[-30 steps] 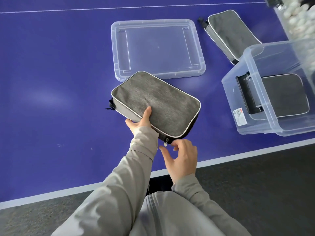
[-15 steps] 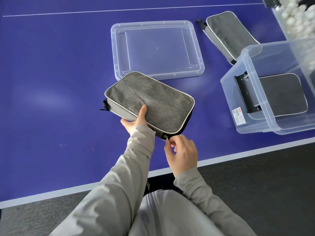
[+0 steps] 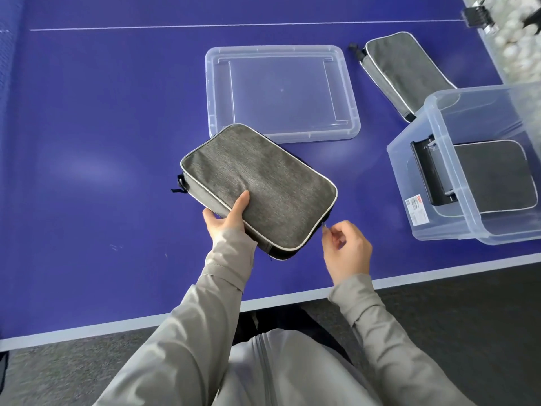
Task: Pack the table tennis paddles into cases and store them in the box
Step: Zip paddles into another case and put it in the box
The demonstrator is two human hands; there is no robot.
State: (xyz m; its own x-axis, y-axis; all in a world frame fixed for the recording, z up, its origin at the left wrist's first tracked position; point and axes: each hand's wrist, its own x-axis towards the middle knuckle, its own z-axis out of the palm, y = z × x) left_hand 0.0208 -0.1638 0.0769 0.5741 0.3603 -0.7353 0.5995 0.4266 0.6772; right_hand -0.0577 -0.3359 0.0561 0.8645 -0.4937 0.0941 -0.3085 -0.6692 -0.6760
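A grey fabric paddle case (image 3: 263, 186) with white piping lies tilted on the blue table, its far corner over the edge of the box lid. My left hand (image 3: 227, 219) grips its near long edge, thumb on top. My right hand (image 3: 345, 247) pinches the zipper pull (image 3: 324, 226) at the case's right corner. A clear plastic box (image 3: 439, 183) at the right holds another grey case (image 3: 494, 174) lying flat. A third grey case (image 3: 407, 71) lies on the table behind the box. No paddle is visible.
The clear box lid (image 3: 281, 89) lies upside down on the blue table (image 3: 102, 142) behind the held case. A container of white balls (image 3: 518, 39) stands at the far right corner. The table's white-edged front border runs close to my body, with dark floor below.
My right hand has drawn the zipper pull from the case's near edge round to its right corner. The case has shifted slightly under my left hand.
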